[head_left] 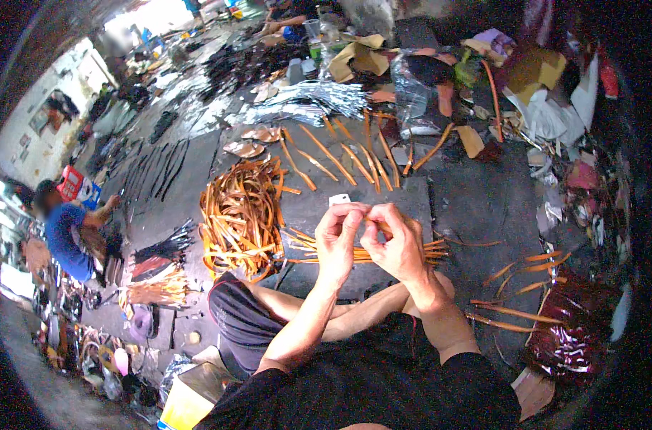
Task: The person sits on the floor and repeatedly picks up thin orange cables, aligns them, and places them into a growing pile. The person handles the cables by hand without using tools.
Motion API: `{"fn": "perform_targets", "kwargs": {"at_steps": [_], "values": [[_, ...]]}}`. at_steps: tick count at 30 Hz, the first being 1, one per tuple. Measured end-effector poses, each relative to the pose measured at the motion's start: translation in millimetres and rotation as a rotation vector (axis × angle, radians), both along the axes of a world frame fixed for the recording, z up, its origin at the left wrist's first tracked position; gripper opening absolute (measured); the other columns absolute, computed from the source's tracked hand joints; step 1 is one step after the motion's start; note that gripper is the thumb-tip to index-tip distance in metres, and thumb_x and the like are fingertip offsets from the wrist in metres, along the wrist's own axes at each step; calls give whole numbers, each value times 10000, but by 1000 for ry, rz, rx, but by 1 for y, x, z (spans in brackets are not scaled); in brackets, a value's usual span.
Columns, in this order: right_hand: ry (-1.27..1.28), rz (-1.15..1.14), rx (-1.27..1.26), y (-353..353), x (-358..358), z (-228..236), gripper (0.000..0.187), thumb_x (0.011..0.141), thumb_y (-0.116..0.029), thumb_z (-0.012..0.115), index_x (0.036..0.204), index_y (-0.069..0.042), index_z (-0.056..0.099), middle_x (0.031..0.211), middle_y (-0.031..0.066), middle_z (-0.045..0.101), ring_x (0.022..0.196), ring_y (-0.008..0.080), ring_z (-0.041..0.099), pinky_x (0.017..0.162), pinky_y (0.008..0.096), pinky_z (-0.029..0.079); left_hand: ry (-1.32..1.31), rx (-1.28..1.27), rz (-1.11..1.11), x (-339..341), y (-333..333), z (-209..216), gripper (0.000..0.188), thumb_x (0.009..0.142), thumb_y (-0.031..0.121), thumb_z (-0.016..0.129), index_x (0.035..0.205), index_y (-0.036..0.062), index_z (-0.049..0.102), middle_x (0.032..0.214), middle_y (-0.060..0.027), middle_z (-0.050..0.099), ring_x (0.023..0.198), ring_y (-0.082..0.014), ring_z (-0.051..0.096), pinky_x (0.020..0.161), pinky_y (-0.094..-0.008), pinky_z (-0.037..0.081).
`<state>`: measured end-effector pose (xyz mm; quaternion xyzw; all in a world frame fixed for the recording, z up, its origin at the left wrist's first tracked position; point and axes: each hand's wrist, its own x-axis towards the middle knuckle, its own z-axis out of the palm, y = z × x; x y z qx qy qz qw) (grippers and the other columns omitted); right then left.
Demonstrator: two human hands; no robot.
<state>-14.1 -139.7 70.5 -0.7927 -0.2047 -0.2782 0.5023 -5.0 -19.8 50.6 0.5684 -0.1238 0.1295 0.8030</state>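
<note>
2 pinches, left hand and right hand, meet fingertip to fingertip; anything held is too small to tell. Brown strips lie below; a low sweep could scatter them toward the tangled heap.

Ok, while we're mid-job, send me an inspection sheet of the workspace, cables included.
Surface: dark floor sheets, strips scattered across them.
Job's things: tangled heap of tan strips left of the hands; row of strips partly hidden by them; spaced strips farther out.
Clutter: scrap pile upper right; yellow-and-white container lower left.
Hands: left hand and right hand raised, fingertips close together; anything pinched is too small to tell.
Cables: nothing seen for certain.
Surroundings: person in blue at far left.
</note>
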Motion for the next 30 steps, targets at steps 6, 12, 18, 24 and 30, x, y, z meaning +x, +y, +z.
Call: {"fn": "perform_targets", "kwargs": {"at_steps": [6,12,18,24,30], "values": [[-134,0,-114,0,-2,5,197,775,30,675,949,-42,613,880,109,690,764,257,705,653,343,560,-14,-130,-1,-1,7,-5,182,1015,217,531,1000,37,554,937,-87,657,924,-177,647,872,-312,507],[-88,15,-204,-2,-10,2,194,774,29,681,949,-28,621,849,116,661,731,265,669,623,336,527,32,-305,72,6,40,11,191,1013,255,535,1029,65,538,897,-77,648,829,-186,663,755,-303,538],[-35,49,-203,-3,-12,-5,216,764,14,702,959,-50,634,844,113,668,707,270,679,613,343,538,11,-353,258,17,87,19,196,1018,275,521,1031,81,549,866,-37,621,806,-172,630,780,-328,516],[-113,88,-273,-10,-10,-10,229,749,10,711,950,-73,639,837,101,670,725,281,685,625,360,554,15,-166,418,22,131,28,221,1010,335,528,1012,119,572,861,-25,644,776,-81,594,667,-231,451],[-109,107,-253,-24,-10,-22,221,736,-1,721,913,-92,626,812,74,663,692,265,677,601,353,547,-35,-286,411,46,163,5,182,996,220,561,1062,52,585,941,-57,648,883,-181,637,846,-328,535]]}}
